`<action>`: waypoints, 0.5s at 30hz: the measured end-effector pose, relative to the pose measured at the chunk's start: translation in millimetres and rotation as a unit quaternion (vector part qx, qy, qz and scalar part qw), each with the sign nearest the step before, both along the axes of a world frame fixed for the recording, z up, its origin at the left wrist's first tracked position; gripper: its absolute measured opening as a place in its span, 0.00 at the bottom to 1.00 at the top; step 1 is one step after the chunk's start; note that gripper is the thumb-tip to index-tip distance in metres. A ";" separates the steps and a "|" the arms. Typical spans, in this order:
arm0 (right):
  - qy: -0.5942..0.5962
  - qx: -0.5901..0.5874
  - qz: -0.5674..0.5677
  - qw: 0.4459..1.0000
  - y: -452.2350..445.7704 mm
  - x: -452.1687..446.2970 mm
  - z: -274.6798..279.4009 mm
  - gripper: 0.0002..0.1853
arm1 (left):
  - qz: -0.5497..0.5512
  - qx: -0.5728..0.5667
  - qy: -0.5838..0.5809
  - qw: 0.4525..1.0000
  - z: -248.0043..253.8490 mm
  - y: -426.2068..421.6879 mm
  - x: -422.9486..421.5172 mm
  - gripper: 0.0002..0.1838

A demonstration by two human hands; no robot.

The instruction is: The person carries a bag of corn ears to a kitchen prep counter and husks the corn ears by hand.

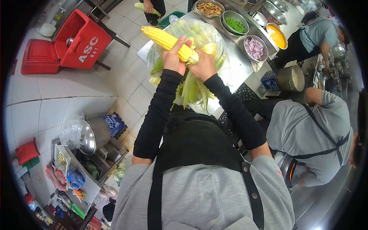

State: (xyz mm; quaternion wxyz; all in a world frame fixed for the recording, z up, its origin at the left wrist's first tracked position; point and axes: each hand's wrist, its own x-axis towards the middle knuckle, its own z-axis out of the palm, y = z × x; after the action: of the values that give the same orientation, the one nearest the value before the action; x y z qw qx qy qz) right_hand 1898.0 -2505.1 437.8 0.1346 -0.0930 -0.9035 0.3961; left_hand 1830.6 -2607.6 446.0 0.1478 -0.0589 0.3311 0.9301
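A yellow ear of corn (159, 37), stripped of its husk along the visible part, slants up to the left in front of me. My left hand (173, 60) is closed around its lower part, thumb lying along the kernels. At the ear's pale stem end, my right hand (204, 66) is closed on the base; its fingertips are partly hidden. Beneath both hands a clear plastic bag (209, 28) lies spread on the metal table (239, 63). Green husks (189, 90) hang over the front of the bag, and more corn lies partly hidden in it.
Bowls of chopped purple onion (255, 49), green beans (234, 26), and orange liquid (276, 35) stand at the right. A co-worker in grey (310, 134) bends close on my right. Across the table, another person's hand holds corn (147, 8). A red cooler (78, 42) stands left.
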 end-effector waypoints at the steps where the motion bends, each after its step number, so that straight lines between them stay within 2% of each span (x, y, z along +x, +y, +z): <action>1: 0.008 0.049 0.003 0.999 -5.6 0.6 -0.9 0.21 | 0.028 -0.061 -0.009 0.998 2.1 3.0 -2.2 0.13; 3: 0.023 0.144 0.030 0.989 -10.0 3.2 1.2 0.20 | 0.083 -0.184 -0.032 0.979 4.6 6.1 -4.3 0.14; 6: -0.006 0.268 0.157 0.951 1.4 5.5 -0.8 0.17 | -0.136 -0.346 0.088 0.924 -4.1 -23.6 -30.6 0.12; 8: 0.017 0.265 0.202 0.943 12.4 10.2 13.2 0.16 | -0.220 -0.216 -0.023 0.951 3.4 -25.2 -29.3 0.08; 10: 0.031 0.265 0.236 0.934 23.7 2.8 26.9 0.16 | -0.309 -0.065 -0.104 0.943 -5.1 -25.3 -43.3 0.08; 11: 0.020 0.230 0.205 0.951 21.7 3.5 32.6 0.18 | -0.290 -0.033 -0.089 0.952 -10.6 -21.3 -46.2 0.10; 14: 0.102 0.003 0.078 0.992 14.4 0.7 11.6 0.18 | -0.208 0.122 -0.097 0.966 -0.2 -12.4 -34.4 0.14; 15: 0.070 -0.015 0.066 0.995 13.2 1.7 16.6 0.17 | -0.195 0.144 -0.081 0.967 1.1 -11.9 -30.8 0.15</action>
State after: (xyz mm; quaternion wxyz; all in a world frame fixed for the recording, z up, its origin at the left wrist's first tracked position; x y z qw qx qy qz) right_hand 1899.7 -2491.9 454.4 0.1702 -0.0074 -0.8898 0.4234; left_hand 1799.8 -2619.4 447.1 0.3599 -0.0465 0.1858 0.9131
